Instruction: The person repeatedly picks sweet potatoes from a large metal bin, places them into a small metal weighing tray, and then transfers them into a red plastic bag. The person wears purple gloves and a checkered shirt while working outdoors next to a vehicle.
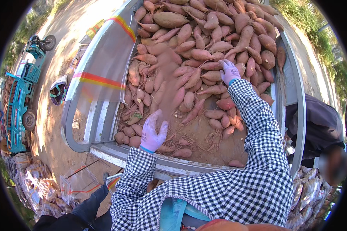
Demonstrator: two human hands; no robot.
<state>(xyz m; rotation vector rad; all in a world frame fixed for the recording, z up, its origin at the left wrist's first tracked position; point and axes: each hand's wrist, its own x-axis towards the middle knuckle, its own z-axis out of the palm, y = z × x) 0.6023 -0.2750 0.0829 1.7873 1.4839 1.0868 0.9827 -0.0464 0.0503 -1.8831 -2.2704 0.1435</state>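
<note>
Both my hands wear pale purple work gloves with dark print. My left hand (153, 131) is held over the near left corner of the truck bed, thumb and fingers apart, with nothing between them. Just beyond its fingertips is a blurred reddish-brown streak (166, 83), perhaps a sweet potato in motion. My right hand (230, 72) reaches into the heap of sweet potatoes (217, 47). Its fingers touch the end of one sweet potato (211, 66); whether they grip it is hidden. Small sweet potatoes (129, 132) lie below my left hand, beside broken roots.
Metal rails (296, 86) border the bed. A clear plastic sheet with coloured stripes (104, 66) hangs over the left rail. At right a person in dark clothing (321, 127) bends beside the truck. A blue three-wheeled cargo vehicle (18, 112) and a bag (58, 90) stand at left.
</note>
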